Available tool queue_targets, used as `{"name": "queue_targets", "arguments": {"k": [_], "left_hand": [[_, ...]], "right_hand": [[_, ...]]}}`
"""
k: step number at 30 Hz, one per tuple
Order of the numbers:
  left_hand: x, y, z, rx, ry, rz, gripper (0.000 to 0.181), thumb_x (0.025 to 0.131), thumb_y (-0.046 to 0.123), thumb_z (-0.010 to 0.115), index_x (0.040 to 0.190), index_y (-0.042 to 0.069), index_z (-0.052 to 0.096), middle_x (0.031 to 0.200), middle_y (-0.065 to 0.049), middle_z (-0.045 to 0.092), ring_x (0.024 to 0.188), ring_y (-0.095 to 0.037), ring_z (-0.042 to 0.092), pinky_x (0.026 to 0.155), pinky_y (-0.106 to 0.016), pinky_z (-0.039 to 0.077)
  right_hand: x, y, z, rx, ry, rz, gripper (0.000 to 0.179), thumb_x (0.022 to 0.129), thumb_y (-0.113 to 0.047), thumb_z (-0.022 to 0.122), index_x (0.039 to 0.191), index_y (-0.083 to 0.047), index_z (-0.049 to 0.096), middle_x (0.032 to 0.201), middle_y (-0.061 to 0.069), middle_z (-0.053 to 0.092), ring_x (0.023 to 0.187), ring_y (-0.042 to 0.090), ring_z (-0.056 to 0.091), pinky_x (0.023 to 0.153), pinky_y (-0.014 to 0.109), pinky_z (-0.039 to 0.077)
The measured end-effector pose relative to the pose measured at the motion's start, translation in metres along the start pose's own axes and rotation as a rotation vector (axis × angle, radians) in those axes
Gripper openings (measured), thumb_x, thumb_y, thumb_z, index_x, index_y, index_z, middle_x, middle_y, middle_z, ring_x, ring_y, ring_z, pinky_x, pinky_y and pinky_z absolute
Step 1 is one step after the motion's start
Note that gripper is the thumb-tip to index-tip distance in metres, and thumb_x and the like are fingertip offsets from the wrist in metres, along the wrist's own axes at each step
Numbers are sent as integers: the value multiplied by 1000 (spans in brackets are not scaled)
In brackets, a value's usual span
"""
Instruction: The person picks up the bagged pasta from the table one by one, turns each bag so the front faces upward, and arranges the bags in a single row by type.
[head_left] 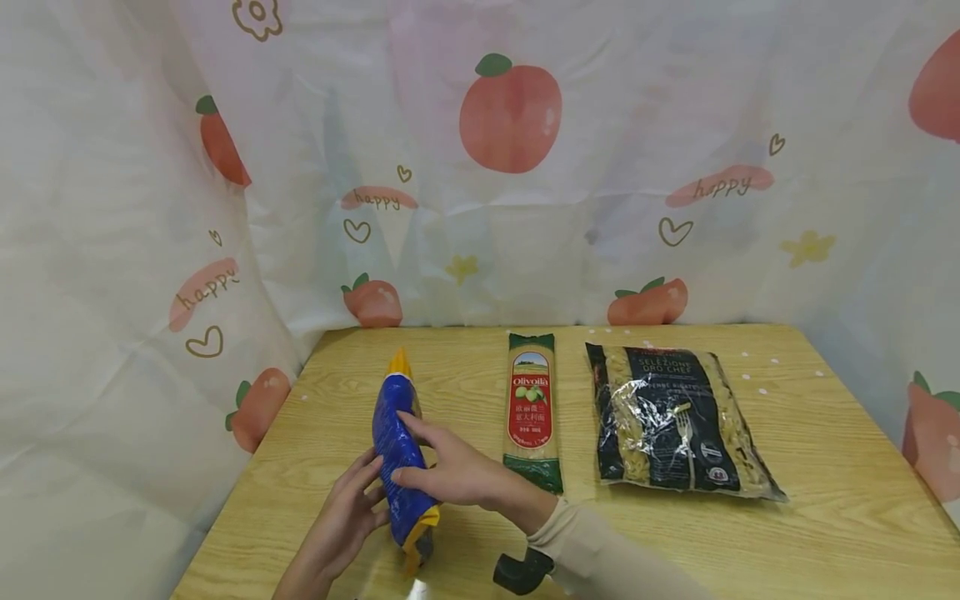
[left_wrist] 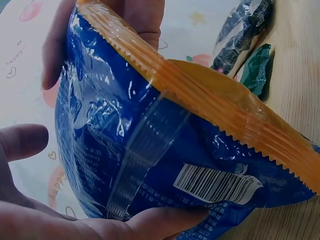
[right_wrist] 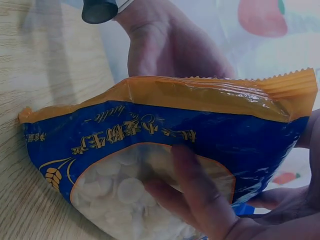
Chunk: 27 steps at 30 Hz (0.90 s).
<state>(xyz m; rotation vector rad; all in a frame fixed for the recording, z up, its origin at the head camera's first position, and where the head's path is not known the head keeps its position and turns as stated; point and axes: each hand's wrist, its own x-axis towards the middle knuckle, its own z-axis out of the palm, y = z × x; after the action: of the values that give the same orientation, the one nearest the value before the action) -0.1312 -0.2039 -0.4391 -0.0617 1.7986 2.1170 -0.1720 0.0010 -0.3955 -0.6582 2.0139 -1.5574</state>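
Observation:
A blue bag of pasta (head_left: 401, 454) with orange-yellow ends stands tilted on its edge at the table's left side, between both hands. Pale round pasta pieces show through its clear window (right_wrist: 125, 192); its other face carries a barcode (left_wrist: 217, 184). My left hand (head_left: 341, 521) is at the bag's left side. In the left wrist view, one extended finger lies along the barcode face, and the thumb stands apart from the bag. My right hand (head_left: 465, 471) grips the bag from the right, thumb and index finger over its upper edge, other fingers against the window.
A green-ended packet of spaghetti (head_left: 531, 408) with a red label lies right of the bag. Beyond it lies a larger black and clear bag of penne (head_left: 678, 421). A patterned curtain (head_left: 525, 233) hangs behind the wooden table (head_left: 817, 533). A black device (head_left: 523, 571) sits at my right wrist.

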Motion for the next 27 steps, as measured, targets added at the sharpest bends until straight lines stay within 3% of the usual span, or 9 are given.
{"name": "queue_targets", "arguments": {"k": [3,8,12,18,19,24,27], "left_hand": [[-1,1,0,-5,-11,-1,80,108,43,40,163,1,1,169,-27,10,154,-56,17,105,-47,53],[-3,1,0,-6,-9,4,72,109,43,37,163,5,9,169,-24,13,149,-45,30,103,-43,53],[-4,0,0,-7,-2,8,71,110,44,36,163,6,11,168,-24,14,148,-43,30,105,-42,51],[-5,-3,-3,-28,3,-4,69,110,48,32,164,12,10,165,-24,16,142,-37,36,103,-40,49],[-5,-3,-3,-30,2,-9,70,109,49,31,165,13,9,165,-24,16,141,-36,37,103,-40,48],[-6,-1,-4,-32,-1,-27,71,109,52,31,166,16,8,166,-24,16,140,-33,37,104,-40,47],[-7,0,-4,-22,-1,-42,73,108,53,32,166,15,7,167,-25,15,141,-33,36,106,-40,46]], "right_hand": [[1,0,2,-28,-12,-2,78,101,-32,65,166,-22,23,168,18,31,151,38,39,108,55,53],[3,0,5,-71,-40,-13,78,102,-38,62,166,-21,21,171,14,25,153,38,37,108,53,53],[4,1,8,-98,-56,-38,72,106,-44,54,166,-23,21,173,10,22,156,35,32,114,53,49],[3,4,12,-29,-90,-53,52,113,-37,36,164,-33,26,172,9,25,147,37,45,99,49,59],[3,5,13,-32,-90,-54,51,113,-36,36,163,-35,28,171,9,26,144,38,50,95,47,61],[5,9,15,-125,-50,-64,53,110,-37,45,161,-39,32,170,6,29,150,33,43,109,49,54],[5,9,16,-143,-30,-69,54,108,-39,50,160,-38,35,169,6,33,150,31,44,110,49,52]]}}
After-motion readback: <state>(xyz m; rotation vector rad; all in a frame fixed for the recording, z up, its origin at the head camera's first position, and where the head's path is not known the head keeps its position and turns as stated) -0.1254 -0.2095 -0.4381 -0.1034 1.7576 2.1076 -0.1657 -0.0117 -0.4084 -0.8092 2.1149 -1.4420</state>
